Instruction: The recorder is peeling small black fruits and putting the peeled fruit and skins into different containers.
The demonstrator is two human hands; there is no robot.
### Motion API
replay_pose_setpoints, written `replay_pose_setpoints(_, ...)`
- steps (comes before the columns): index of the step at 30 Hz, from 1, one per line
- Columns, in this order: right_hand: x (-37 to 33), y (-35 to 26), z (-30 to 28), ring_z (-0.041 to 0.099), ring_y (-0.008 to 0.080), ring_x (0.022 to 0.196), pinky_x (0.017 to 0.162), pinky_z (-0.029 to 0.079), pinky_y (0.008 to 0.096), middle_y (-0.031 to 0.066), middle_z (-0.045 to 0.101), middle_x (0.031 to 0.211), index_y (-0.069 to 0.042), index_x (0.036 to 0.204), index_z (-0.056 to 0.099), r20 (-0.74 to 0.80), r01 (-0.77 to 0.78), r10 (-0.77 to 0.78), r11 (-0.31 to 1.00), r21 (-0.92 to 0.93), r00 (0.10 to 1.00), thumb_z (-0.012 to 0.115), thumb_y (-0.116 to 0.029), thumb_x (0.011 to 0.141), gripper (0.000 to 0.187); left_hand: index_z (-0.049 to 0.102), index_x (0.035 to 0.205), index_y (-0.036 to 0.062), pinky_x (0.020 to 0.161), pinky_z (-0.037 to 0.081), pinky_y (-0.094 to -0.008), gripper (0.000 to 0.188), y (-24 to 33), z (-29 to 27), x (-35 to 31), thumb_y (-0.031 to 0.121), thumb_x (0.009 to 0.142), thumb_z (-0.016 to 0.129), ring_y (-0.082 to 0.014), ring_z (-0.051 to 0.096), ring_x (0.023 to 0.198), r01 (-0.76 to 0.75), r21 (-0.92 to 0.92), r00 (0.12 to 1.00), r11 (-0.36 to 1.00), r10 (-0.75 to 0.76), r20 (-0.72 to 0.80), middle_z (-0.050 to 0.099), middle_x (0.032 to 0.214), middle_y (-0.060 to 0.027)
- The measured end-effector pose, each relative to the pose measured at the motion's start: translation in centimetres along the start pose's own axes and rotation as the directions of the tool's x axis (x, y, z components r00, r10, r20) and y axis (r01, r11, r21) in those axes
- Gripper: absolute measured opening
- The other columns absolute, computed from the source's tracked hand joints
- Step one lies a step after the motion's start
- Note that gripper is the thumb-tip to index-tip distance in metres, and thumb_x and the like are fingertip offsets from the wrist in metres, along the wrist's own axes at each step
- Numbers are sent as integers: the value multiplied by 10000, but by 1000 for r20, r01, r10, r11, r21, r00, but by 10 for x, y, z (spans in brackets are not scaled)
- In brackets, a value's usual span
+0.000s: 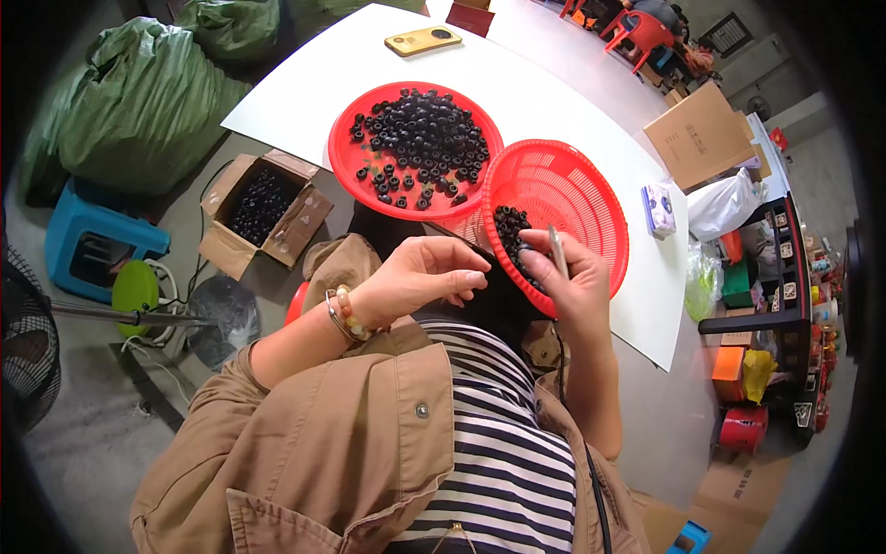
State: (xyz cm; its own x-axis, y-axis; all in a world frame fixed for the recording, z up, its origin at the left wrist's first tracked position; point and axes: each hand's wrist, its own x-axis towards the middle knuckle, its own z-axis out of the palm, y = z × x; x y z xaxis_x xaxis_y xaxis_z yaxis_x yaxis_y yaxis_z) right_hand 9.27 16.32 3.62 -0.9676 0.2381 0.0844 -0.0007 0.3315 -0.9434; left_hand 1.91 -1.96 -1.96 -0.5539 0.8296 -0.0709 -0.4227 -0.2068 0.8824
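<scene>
my right hand [574, 274] pinches a slim silvery tool [557, 249]; round red perforated plastic basket [604, 208] just beyond, small round black beads [510, 224] inside, just left of that hand. my left hand [415, 277], further left, curls thumb toward forefinger; can't tell if it grips anything. basket seems to overhang, so a wrist bump could tip beads out.
</scene>
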Motion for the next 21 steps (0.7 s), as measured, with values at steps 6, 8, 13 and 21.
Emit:
replay_pose_setpoints(6, -20, -14, 27, 545, 68, 762, 691, 425, 197, 36, 599, 846, 17, 919, 611, 146, -57, 15, 957, 284, 989, 612, -35, 777, 152, 550, 985, 6, 649, 499, -237, 195, 3, 6, -4, 113, 826, 585, -98, 586, 707, -65, -33, 997, 997, 63, -54, 604, 813, -51)
replay_pose_setpoints(8, -19, -10, 27, 544, 67, 764, 692, 424, 194, 36, 596, 842, 17, 906, 612, 124, -41, 16, 978, 204, 992, 618, -42, 776, 143, 555, 956, 9, 632, 498, -238, 172, 0, 2, -2, 116, 825, 587, -97, 581, 682, -76, -40, 996, 996, 74, -46, 597, 795, -42)
replay_pose_setpoints(13, -20, 3, 31, 512, 43, 727, 666, 408, 175, 4, 574, 810, -12, 880, 577, 102, -62, 38, 967, 246, 994, 622, -65, 787, 116, 570, 900, 23, 598, 491, -234, 129, -6, -1, -2, 120, 819, 594, -91, 564, 653, -84, -119, 996, 989, 79, -43, 576, 803, -28)
replay_pose_setpoints(21, -21, 0, 39, 454, 17, 711, 657, 373, 158, -50, 497, 766, -64, 882, 508, 144, -111, 56, 907, 407, 988, 609, -62, 800, 130, 549, 923, 27, 589, 482, -229, 147, -5, -2, -4, 115, 815, 597, -93, 562, 668, -18, -271, 999, 962, 31, 45, 563, 833, -28)
